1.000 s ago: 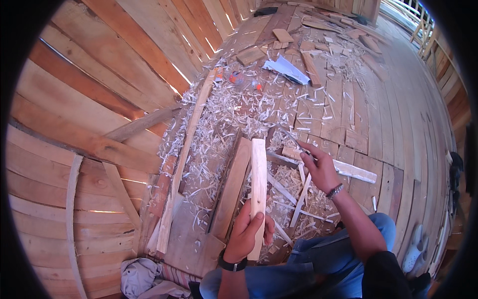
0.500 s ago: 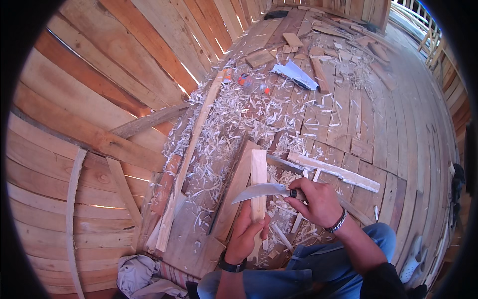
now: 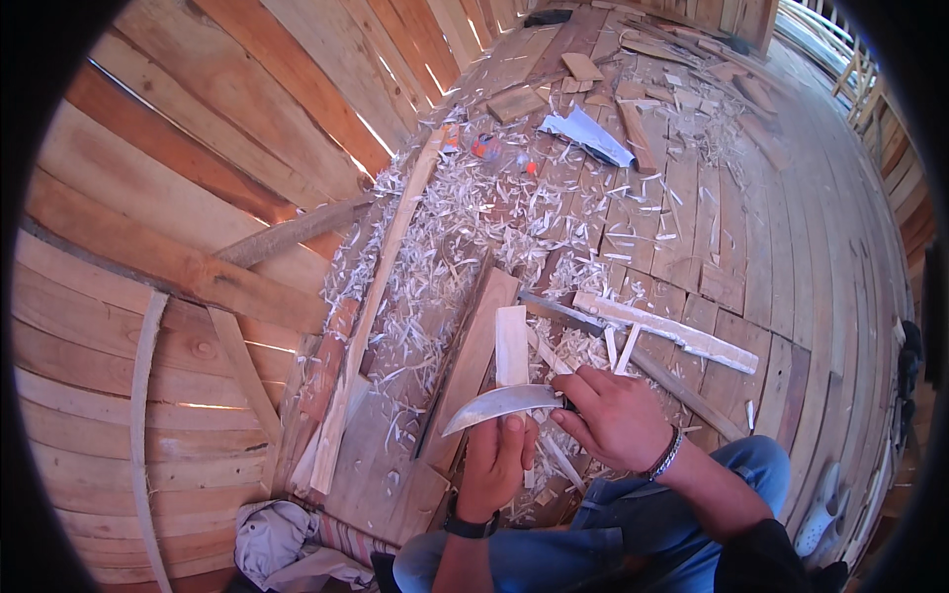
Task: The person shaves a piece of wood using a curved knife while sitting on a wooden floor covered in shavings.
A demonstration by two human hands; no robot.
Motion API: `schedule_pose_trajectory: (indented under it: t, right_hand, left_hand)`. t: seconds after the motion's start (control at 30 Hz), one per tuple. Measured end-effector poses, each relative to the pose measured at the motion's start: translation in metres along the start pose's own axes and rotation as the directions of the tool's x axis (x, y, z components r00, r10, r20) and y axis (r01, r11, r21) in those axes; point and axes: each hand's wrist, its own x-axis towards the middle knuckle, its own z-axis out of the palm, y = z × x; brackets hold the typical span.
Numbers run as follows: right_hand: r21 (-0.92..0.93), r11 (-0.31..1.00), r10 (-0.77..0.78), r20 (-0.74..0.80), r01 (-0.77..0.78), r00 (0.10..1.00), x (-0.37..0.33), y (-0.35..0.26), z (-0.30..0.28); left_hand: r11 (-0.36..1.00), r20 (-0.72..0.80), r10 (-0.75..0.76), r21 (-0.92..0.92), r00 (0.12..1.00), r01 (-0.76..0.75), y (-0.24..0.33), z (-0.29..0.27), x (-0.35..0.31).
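Note:
A pale squared wooden stick (image 3: 511,346) points away from me, its lower part gripped in my left hand (image 3: 497,463). My right hand (image 3: 623,420) is closed round the dark handle of a knife (image 3: 506,400). The curved blade lies across the stick just above my left thumb, its tip pointing left; the handle is mostly hidden by my fingers. Behind the stick a brown plank (image 3: 473,361) lies at a slant. A pale, rough-edged strip of wood (image 3: 682,334) is on the floor to the right of my hands.
Shavings (image 3: 435,247) cover the floor ahead. A long batten (image 3: 381,306) runs along the left, near the plank wall (image 3: 188,188). Farther off lie a folded silvery sheet (image 3: 590,138) and wood offcuts (image 3: 583,67). Light fabric (image 3: 277,544) sits at lower left, a pale clog (image 3: 819,514) at right.
The knife and my right hand have come nearer along the stick, toward my left hand. My left hand has shifted slightly up and right, and the stick's far end sits a little lower.

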Motion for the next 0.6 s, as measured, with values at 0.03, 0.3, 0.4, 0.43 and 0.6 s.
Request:
schedule_pose_trajectory:
  t: [0.03, 0.3, 0.4, 0.43, 0.6]
  right_hand:
    - [0.015, 1.000, 0.027, 0.012, -0.027, 1.000, -0.001, -0.004, -0.002]
    - [-0.080, 0.977, 0.200, 0.045, -0.196, 0.979, -0.002, -0.010, -0.005]
    - [-0.108, 0.979, 0.174, -0.007, -0.174, 0.985, -0.003, -0.010, -0.005]
    - [-0.112, 0.984, 0.135, -0.042, -0.139, 0.990, -0.003, -0.008, -0.003]
    - [-0.100, 0.991, 0.094, -0.004, -0.094, 0.996, -0.004, -0.008, -0.003]
  left_hand:
    - [0.999, -0.019, -0.013, 0.030, 1.000, 0.014, -0.002, 0.000, -0.001]
    - [0.998, -0.009, 0.023, -0.052, 1.000, -0.024, 0.000, 0.010, -0.006]
    - [0.996, -0.035, 0.021, -0.085, 0.999, -0.024, 0.003, 0.011, -0.006]
    - [0.997, -0.030, 0.050, -0.052, 0.998, -0.052, 0.003, 0.011, -0.005]
    - [0.994, 0.038, 0.097, 0.041, 0.995, -0.099, 0.001, 0.004, -0.004]
